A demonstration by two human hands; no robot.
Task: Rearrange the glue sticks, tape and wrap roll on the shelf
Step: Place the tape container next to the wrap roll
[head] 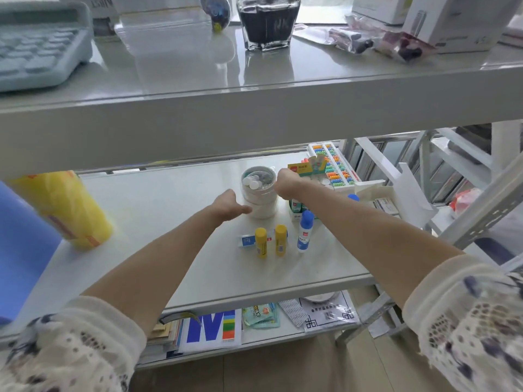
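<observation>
L hand [226,205]: touching clear tape tub [259,193], grip unclear.
R hand [287,183]: fisted at tub's rim, contents hidden.
Glue sticks [271,242]: upright, nearer than tub.
Wrap roll [63,207]: far left of tub.

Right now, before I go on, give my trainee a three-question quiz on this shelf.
1. True or false: both yellow-capped glue sticks stand upright on the middle shelf.
2. Which hand touches the base of the clear tub? A) left hand B) right hand C) neither
3. Fill in: the yellow wrap roll stands at the shelf's far ____ side.

Key: 1 true; 2 A; 3 left.
</observation>
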